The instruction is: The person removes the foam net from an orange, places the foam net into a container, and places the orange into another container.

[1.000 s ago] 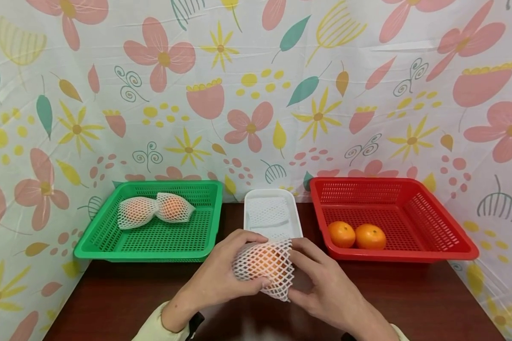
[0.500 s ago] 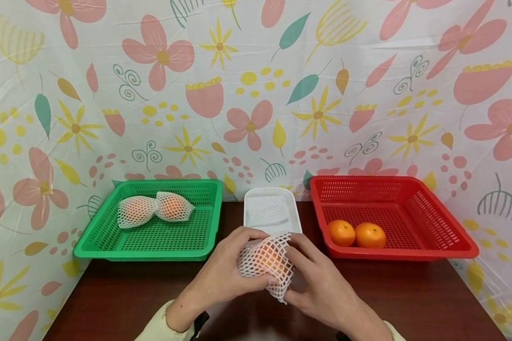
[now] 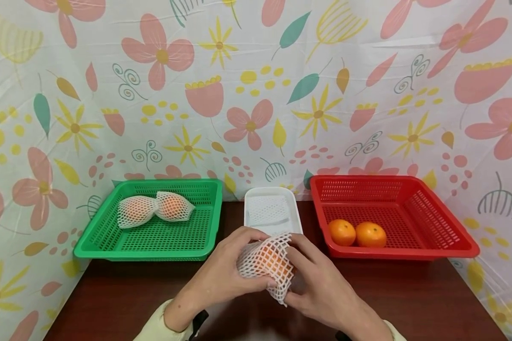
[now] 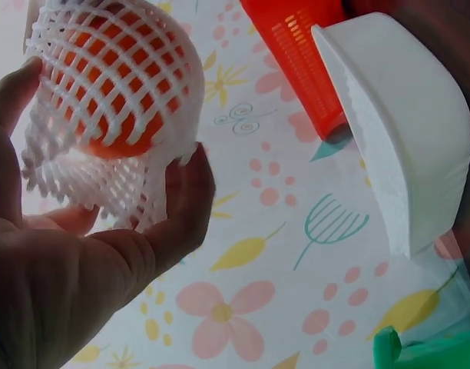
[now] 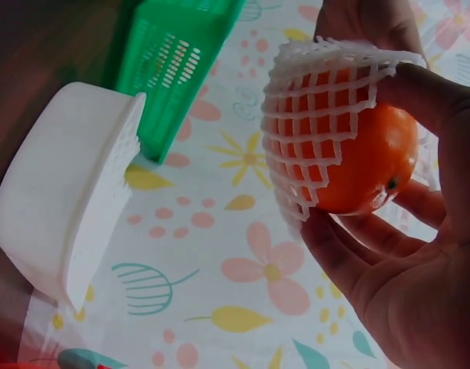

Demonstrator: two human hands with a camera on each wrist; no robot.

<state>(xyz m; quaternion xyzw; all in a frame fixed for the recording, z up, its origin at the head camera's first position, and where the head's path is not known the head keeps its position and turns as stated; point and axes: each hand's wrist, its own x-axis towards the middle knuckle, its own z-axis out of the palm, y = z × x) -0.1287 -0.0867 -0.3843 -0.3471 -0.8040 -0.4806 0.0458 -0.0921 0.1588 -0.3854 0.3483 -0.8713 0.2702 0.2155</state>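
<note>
Above the table, both hands hold an orange (image 5: 388, 157) partly inside a white foam net sleeve (image 3: 253, 260). My left hand (image 3: 226, 272) curls round the sleeved side, thumb in front and fingers behind. On the other side, my right hand (image 3: 324, 284) grips the sleeve's open edge, its thumb and fingers on the net and close against the fruit. The right wrist view shows the orange's bare end, with its stem spot, sticking out of the net towards the right palm. Some fingertips are hidden behind the fruit.
Behind the hands stands a white tray (image 3: 296, 208) with flat foam nets (image 3: 266, 210) in it. At left, a green basket (image 3: 213, 227) holds two oranges in nets (image 3: 172, 207). At right, a red basket (image 3: 435, 227) holds two bare oranges (image 3: 370, 235).
The sleeved orange has tilted and shifted slightly to the right, and the net's edge has changed shape under the right fingers. Over the last half second the hands have barely moved.
</note>
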